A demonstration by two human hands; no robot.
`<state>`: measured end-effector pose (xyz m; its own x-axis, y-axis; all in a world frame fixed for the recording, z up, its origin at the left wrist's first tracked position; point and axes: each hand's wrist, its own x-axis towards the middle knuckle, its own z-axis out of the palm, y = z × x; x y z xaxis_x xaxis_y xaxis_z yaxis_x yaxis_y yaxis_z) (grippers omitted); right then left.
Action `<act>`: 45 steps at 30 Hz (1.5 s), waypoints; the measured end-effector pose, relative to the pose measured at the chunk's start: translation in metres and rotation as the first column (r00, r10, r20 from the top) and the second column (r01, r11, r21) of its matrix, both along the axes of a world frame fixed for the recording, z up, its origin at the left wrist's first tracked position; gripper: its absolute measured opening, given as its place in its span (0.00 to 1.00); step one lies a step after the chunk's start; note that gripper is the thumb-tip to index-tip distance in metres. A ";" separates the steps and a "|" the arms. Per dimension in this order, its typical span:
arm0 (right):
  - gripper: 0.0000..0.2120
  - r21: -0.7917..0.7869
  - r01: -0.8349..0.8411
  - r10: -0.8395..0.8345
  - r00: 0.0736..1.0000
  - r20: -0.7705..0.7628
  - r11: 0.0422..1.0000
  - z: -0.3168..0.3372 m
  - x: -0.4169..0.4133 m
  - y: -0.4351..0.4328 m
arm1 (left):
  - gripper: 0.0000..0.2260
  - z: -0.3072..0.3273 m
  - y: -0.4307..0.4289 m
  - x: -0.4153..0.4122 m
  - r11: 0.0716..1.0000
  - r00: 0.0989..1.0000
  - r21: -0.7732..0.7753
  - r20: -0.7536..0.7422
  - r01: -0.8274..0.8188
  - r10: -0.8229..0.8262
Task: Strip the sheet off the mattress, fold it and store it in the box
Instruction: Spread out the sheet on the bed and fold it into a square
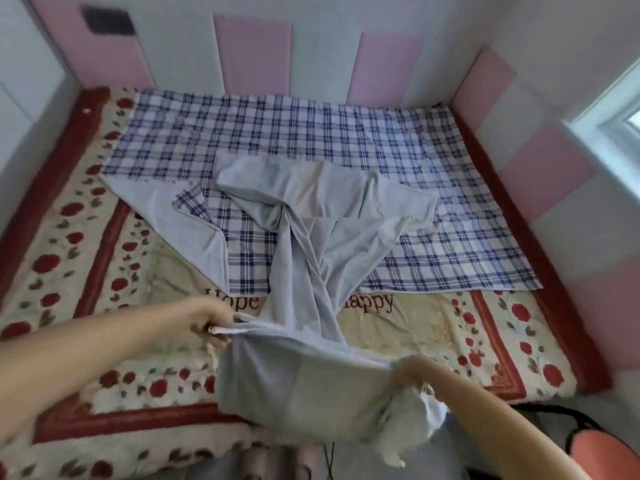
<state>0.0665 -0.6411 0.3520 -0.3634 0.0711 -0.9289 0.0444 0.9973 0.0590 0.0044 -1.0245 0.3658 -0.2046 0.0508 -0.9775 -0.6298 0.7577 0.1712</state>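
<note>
The sheet (311,133) is blue-and-white plaid on one side and plain pale grey on the other. Its far half lies flat over the mattress; its near part is pulled up into a twisted grey band running toward me. My left hand (207,323) grips the sheet's edge above the mattress front. My right hand (410,372) grips the same edge further right, with bunched cloth hanging below it. Between the hands the grey cloth hangs in a slack fold. The mattress cover (86,271) is cream with red roses and a red border. No box is in view.
Pink and white padded panels (252,53) line the walls at the far side and right of the bed. A window (620,109) is at the right. An orange seat with a dark frame (609,448) stands on the floor at lower right.
</note>
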 end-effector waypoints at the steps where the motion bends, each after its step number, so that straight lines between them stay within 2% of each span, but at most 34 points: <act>1: 0.14 -0.021 0.181 -0.181 0.966 -0.185 0.983 0.035 -0.050 0.003 | 0.11 0.022 0.012 -0.047 0.965 0.958 0.148 -0.159 -0.215 0.238; 2: 0.12 -0.082 0.351 -0.355 0.856 -0.376 0.933 0.065 -0.092 0.014 | 0.14 0.056 0.024 -0.095 0.885 0.846 0.314 -0.306 -0.343 0.436; 3: 0.11 -0.236 0.456 -0.503 0.657 -0.562 0.858 0.136 -0.152 0.027 | 0.15 0.130 0.041 -0.160 0.805 0.707 0.492 -0.436 -0.332 0.557; 4: 0.11 -0.440 0.465 -0.609 0.321 -0.725 0.768 0.206 -0.199 0.035 | 0.16 0.214 0.055 -0.213 0.733 0.518 0.621 -0.545 -0.278 0.659; 5: 0.11 -0.565 0.428 -0.657 0.094 -0.748 0.705 0.273 -0.228 0.038 | 0.16 0.280 0.061 -0.251 0.651 0.334 0.730 -0.573 -0.207 0.748; 6: 0.13 -0.678 0.291 -0.664 -0.160 -0.730 0.675 0.349 -0.256 0.039 | 0.16 0.362 0.067 -0.282 0.573 0.169 0.816 -0.555 -0.079 0.814; 7: 0.14 -0.732 0.080 -0.662 -0.369 -0.652 0.676 0.458 -0.276 0.038 | 0.16 0.471 0.069 -0.304 0.491 0.012 0.868 -0.493 0.077 0.870; 8: 0.14 -0.748 -0.075 -0.678 -0.490 -0.548 0.659 0.522 -0.281 0.036 | 0.15 0.535 0.069 -0.311 0.412 -0.071 0.890 -0.406 0.194 0.911; 9: 0.14 -0.731 -0.234 -0.697 -0.577 -0.426 0.641 0.587 -0.277 0.028 | 0.14 0.600 0.070 -0.305 0.364 -0.155 0.875 -0.331 0.319 0.931; 10: 0.14 -0.678 -0.392 -0.716 -0.634 -0.291 0.622 0.640 -0.270 0.026 | 0.11 0.654 0.069 -0.291 0.348 -0.236 0.861 -0.275 0.372 0.932; 12: 0.14 -0.540 -0.564 -0.745 -0.638 -0.195 0.624 0.709 -0.259 0.030 | 0.08 0.710 0.068 -0.273 0.341 -0.288 0.815 -0.223 0.469 0.931; 13: 0.13 -0.499 -0.573 -0.732 -0.647 -0.213 0.651 0.728 -0.254 0.033 | 0.09 0.721 0.067 -0.266 0.351 -0.307 0.793 -0.218 0.498 0.927; 16: 0.14 -0.433 -0.528 -0.670 -0.674 -0.309 0.731 0.737 -0.241 0.046 | 0.11 0.704 0.065 -0.266 0.504 -0.367 0.762 -0.369 0.407 0.854; 17: 0.14 -0.424 -0.512 -0.654 -0.682 -0.328 0.747 0.728 -0.237 0.049 | 0.11 0.689 0.065 -0.270 0.505 -0.362 0.769 -0.376 0.391 0.853; 21: 0.14 -0.459 -0.458 -0.636 -0.668 -0.387 0.761 0.643 -0.220 0.048 | 0.12 0.598 0.065 -0.281 0.520 -0.291 0.792 -0.440 0.321 0.850; 23: 0.15 -0.478 -0.404 -0.614 -0.641 -0.460 0.780 0.586 -0.208 0.041 | 0.10 0.542 0.061 -0.272 0.573 -0.246 0.783 -0.521 0.243 0.817; 25: 0.17 -0.486 -0.310 -0.570 -0.564 -0.598 0.817 0.515 -0.192 0.036 | 0.12 0.472 0.056 -0.255 0.677 -0.190 0.716 -0.650 0.171 0.736; 28: 0.17 -0.413 -0.135 -0.433 -0.357 -0.828 0.901 0.388 -0.167 0.030 | 0.10 0.352 0.038 -0.223 0.877 -0.069 0.477 -0.874 0.060 0.480; 30: 0.15 -0.302 -0.089 -0.313 -0.179 -0.933 0.949 0.301 -0.138 0.024 | 0.09 0.267 0.022 -0.202 0.950 0.033 0.305 -0.952 0.065 0.303; 31: 0.14 -0.240 -0.079 -0.243 -0.045 -0.969 0.968 0.254 -0.122 0.016 | 0.09 0.217 0.011 -0.192 0.974 0.105 0.221 -0.971 0.050 0.215; 32: 0.15 -0.192 -0.087 -0.185 0.082 -0.979 0.977 0.201 -0.105 0.004 | 0.10 0.166 -0.003 -0.172 0.986 0.191 0.163 -0.969 0.019 0.156; 33: 0.16 -0.133 -0.097 -0.112 0.191 -0.975 0.986 0.166 -0.091 -0.005 | 0.10 0.131 -0.016 -0.161 0.990 0.231 0.139 -0.963 -0.005 0.136; 35: 0.14 -0.050 -0.120 0.000 0.385 -0.923 0.992 0.071 -0.059 -0.031 | 0.11 0.044 -0.046 -0.129 0.998 0.368 0.057 -0.929 0.023 0.045; 38: 0.13 -0.043 -0.139 0.047 0.586 -0.809 0.989 -0.065 -0.009 -0.070 | 0.12 -0.075 -0.084 -0.073 0.998 0.498 0.039 -0.867 0.047 0.010; 40: 0.16 -0.049 -0.124 0.051 0.694 -0.719 0.991 -0.136 0.023 -0.091 | 0.15 -0.140 -0.105 -0.038 0.999 0.542 0.046 -0.840 0.009 0.034; 43: 0.20 -0.037 -0.092 0.042 0.725 -0.687 0.995 -0.222 0.063 -0.124 | 0.16 -0.226 -0.135 0.004 0.996 0.537 0.020 -0.841 -0.084 0.062; 44: 0.21 -0.070 -0.049 -0.016 0.698 -0.716 0.996 -0.245 0.072 -0.134 | 0.16 -0.255 -0.145 0.012 0.990 0.522 0.015 -0.848 -0.139 0.086; 45: 0.23 -0.118 0.028 -0.103 0.713 -0.694 0.993 -0.271 0.085 -0.145 | 0.16 -0.278 -0.150 0.024 0.982 0.523 -0.027 -0.849 -0.185 0.075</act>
<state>0.1517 -0.7863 0.0811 -0.9080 0.0482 -0.4161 0.1013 0.9892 -0.1063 0.0287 -1.1741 0.0878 -0.9299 -0.1323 -0.3431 -0.3265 0.7263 0.6049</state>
